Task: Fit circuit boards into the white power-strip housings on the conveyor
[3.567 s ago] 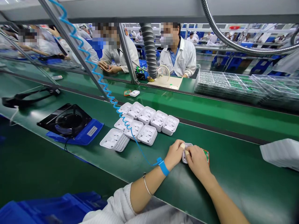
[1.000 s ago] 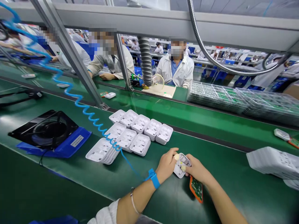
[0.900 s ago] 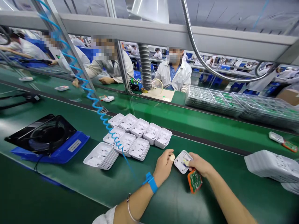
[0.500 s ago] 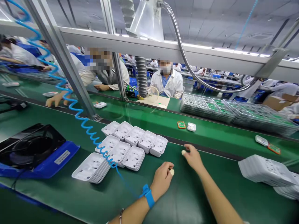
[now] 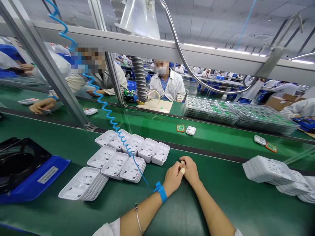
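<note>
My left hand and my right hand meet over the green work surface. Both have curled fingers and touch at the fingertips; nothing shows in either. Pale finger covers sit on some of the digits. Around my left wrist is a blue wrist strap, joined to a coiled blue cord. Left of my hands stand several stacks of white plastic housings, the nearest one a short way from my left hand.
More white housings lean in stacks at the right. Across the dark rail, a green strip carries a circuit board, a small white case and clear trays. A black fan lies left. Co-workers sit opposite; one's hand rests far left.
My right hand has come left and down to meet my left hand, its fingers curling in. The view has shifted slightly right. The stacks look the same.
</note>
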Tool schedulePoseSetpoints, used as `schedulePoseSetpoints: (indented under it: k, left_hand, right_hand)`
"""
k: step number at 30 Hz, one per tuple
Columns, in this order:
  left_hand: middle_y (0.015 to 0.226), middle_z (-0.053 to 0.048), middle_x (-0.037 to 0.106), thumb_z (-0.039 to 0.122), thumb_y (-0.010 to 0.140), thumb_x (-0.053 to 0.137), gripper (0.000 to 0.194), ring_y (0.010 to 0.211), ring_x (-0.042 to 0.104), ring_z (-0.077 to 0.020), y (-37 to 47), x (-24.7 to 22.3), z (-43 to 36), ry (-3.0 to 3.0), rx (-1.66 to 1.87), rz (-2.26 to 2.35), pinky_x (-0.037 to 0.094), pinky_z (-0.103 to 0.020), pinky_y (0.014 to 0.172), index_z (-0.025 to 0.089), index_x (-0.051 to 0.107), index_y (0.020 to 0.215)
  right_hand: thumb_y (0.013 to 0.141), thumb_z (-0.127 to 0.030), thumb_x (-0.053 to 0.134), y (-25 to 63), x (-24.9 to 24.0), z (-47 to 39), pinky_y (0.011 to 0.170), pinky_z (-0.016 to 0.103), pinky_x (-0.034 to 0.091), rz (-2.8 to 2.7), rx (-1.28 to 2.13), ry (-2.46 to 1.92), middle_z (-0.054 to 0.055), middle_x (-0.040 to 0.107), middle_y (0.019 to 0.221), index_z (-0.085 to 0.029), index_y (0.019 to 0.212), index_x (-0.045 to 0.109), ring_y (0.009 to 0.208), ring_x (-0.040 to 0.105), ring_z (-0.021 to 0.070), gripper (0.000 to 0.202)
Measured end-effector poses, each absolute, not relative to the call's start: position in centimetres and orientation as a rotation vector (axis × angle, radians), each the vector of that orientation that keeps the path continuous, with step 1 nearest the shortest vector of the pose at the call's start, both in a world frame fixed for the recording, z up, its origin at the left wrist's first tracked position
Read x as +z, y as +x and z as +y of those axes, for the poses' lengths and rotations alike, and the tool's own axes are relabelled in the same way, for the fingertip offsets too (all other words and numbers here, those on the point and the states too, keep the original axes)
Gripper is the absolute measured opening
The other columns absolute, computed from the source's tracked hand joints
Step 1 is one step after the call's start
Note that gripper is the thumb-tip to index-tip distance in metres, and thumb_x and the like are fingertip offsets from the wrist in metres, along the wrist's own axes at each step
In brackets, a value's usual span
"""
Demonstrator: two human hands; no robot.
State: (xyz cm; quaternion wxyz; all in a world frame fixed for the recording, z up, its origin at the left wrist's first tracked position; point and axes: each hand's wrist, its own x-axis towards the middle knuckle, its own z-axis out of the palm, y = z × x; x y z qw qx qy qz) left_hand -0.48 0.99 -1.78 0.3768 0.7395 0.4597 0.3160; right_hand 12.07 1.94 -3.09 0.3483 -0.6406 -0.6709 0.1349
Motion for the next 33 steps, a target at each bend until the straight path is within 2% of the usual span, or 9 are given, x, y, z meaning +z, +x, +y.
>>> schedulePoseSetpoints:
  k: [6,19,33]
  left_hand:
    - [0.07,0.001,0.056,0.023,0.085,0.038,0.008,0.067,0.055,-0.0144,-0.5,-2.0,1.5,1.722,0.871,1.197,0.035,-0.023,0.061,0.021,0.042,0.078]
    - [0.069,0.003,0.053,0.019,0.081,0.042,0.004,0.062,0.05,-0.0118,-1.3,-2.3,1.0,1.797,0.845,1.003,0.034,-0.022,0.059,0.02,0.044,0.077]
    - [0.068,0.003,0.05,0.015,0.077,0.043,0.004,0.06,0.045,-0.0109,-1.7,-1.6,0.6,1.818,0.815,1.0,0.033,-0.021,0.058,0.019,0.044,0.077]
  right_hand:
    - [0.082,-0.017,0.035,11.1,-2.9,3.2,0.074,0.029,0.039,-1.696,0.343,-1.69,0.004,0.062,0.089,-0.02,0.089,0.058,0.084,0.053,0.0176,0.025]
    - [0.079,-0.012,0.04,12.0,-3.1,2.3,0.077,0.029,0.04,-1.811,0.374,-1.604,0.004,0.061,0.089,-0.019,0.09,0.058,0.086,0.053,0.0173,0.023]
    - [0.075,-0.008,0.039,12.2,-3.2,2.2,0.077,0.03,0.041,-1.845,0.398,-1.602,0.004,0.061,0.093,-0.021,0.092,0.057,0.088,0.053,0.0176,0.028]
